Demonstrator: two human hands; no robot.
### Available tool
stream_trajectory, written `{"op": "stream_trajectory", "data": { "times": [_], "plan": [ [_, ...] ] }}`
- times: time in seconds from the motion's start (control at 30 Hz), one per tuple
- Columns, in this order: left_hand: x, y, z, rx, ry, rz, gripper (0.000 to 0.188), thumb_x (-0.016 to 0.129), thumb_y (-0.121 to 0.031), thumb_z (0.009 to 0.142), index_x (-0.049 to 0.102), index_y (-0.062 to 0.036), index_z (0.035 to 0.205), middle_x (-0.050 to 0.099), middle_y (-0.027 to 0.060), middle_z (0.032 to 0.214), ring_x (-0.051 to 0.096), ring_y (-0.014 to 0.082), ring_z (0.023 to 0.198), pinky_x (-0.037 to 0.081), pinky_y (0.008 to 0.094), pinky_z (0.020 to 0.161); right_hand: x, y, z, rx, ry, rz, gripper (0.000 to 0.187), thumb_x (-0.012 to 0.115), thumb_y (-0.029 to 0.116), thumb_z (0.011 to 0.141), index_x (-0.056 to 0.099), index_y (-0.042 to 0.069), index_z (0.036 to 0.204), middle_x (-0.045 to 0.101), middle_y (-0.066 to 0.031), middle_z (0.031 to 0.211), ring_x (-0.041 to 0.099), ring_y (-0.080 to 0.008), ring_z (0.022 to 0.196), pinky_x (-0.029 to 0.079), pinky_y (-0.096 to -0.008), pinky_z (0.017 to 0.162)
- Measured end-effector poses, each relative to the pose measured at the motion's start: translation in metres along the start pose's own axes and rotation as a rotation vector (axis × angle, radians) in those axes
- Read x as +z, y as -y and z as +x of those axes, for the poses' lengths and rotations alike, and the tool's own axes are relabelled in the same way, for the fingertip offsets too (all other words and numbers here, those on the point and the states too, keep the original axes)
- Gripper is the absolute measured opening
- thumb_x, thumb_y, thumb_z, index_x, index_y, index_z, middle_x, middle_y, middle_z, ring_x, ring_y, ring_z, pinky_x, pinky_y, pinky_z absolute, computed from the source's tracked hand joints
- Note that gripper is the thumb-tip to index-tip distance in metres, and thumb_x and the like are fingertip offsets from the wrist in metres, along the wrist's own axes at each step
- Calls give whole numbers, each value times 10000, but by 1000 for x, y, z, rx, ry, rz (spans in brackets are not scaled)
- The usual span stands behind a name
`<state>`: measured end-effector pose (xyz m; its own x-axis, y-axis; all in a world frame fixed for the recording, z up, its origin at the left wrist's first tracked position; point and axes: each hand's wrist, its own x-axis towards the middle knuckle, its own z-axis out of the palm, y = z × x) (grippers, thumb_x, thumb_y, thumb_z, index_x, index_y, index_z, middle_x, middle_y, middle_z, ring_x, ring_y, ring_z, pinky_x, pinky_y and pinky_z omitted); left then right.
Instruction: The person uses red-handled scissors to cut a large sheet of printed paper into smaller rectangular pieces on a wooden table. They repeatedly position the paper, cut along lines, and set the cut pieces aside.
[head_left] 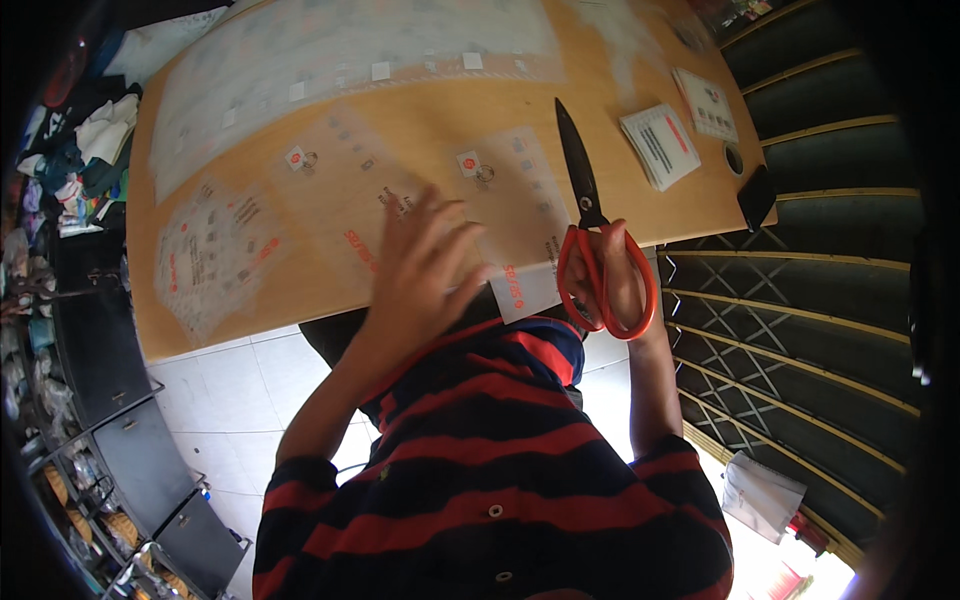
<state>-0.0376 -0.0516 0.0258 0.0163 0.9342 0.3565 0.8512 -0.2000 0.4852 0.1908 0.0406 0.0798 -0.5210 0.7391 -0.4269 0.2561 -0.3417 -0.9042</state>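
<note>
My right hand [622, 275] grips a pair of scissors [590, 215] by its red loop handles. The dark blades look closed and point away from me over the table. My left hand [425, 255] hovers over or rests on a clear printed plastic sheet [345, 175], its fingers spread and a little blurred; I cannot tell whether it touches. Between my hands lies another printed plastic sheet [520, 190], its near end hanging over the table's front edge. Further left is a small pile of printed clear plastic pieces [215, 250].
The wooden table [600, 90] carries a long translucent plastic sheet [330, 60] along its far side. At the right are two stacks of printed cards [660, 147] [707, 105] and a black phone-like object [757, 198] at the edge. A slatted shutter [800, 290] stands right, dark cabinets [150, 465] left.
</note>
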Motion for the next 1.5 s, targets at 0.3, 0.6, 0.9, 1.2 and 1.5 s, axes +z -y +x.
{"op": "stream_trajectory", "data": {
  "times": [0.3, 0.6, 0.9, 1.2, 1.5],
  "plan": [
    [11, 18, 71, 251, 231, 140, 457, 717, -26, 747, 662, -109, 1192, 407, 139, 1492, 299, 436, 1420, 198, 688, 1131, -28, -51, -42, -62, -14, -89, 861, 134, 776, 921, 513, 55, 640, 449, -20, 493, 435, -105, 409, 314, -239, 385],
    [10, -13, 64, -97, 205, 127, 881, 897, -258, 638, 474, -78, 1390, 480, 250, 1329, 471, 423, 1195, 385, 558, 982, -25, -82, -68, -71, 16, -40, 823, 311, 806, 875, 518, 25, 717, 464, -6, 525, 456, -85, 425, 330, -230, 396],
    [6, 26, 101, -263, 353, 110, 838, 899, -295, 596, 506, -79, 1304, 608, 160, 1046, 577, 346, 1045, 418, 460, 941, -22, -94, -70, -60, 96, -139, 807, 502, 813, 806, 532, 7, 821, 527, -51, 689, 513, -152, 633, 443, -321, 582],
    [0, 30, 131, -214, 393, -322, 541, 799, -116, 743, 541, -69, 1217, 678, 124, 996, 658, 276, 878, 489, 372, 807, -22, -106, -72, -96, 122, -183, 732, 510, 736, 868, 515, 3, 882, 546, -93, 711, 561, -228, 651, 462, -352, 613],
    [-8, 45, 155, -200, 240, -706, 141, 659, -120, 943, 638, -35, 1054, 706, 24, 846, 545, 41, 600, 387, 217, 477, -18, -115, -62, -149, 111, -193, 738, 484, 740, 878, 499, 8, 969, 557, -106, 715, 598, -261, 659, 465, -374, 618]
  ]
}}
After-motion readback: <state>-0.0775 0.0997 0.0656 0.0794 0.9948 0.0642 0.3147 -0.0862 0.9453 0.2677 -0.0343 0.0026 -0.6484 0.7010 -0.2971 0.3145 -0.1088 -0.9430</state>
